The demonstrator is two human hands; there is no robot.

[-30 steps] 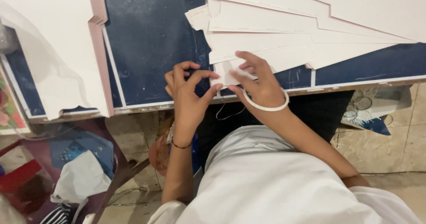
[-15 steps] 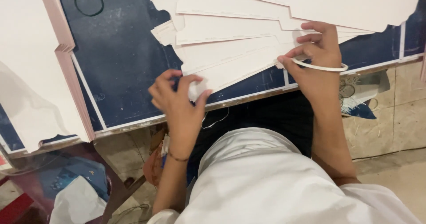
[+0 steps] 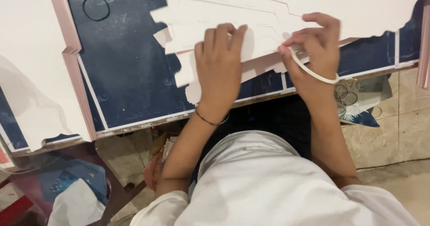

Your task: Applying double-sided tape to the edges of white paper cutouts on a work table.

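Head view, left hand [image 3: 219,69] flat on white sheet [image 3: 268,11], right hand [image 3: 316,44] pinching its edge

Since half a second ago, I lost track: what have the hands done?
The left hand moved up from the table edge and now lies flat on the white cut foam sheets. The right hand stayed pinching the sheets' edge, white bangle on the wrist.
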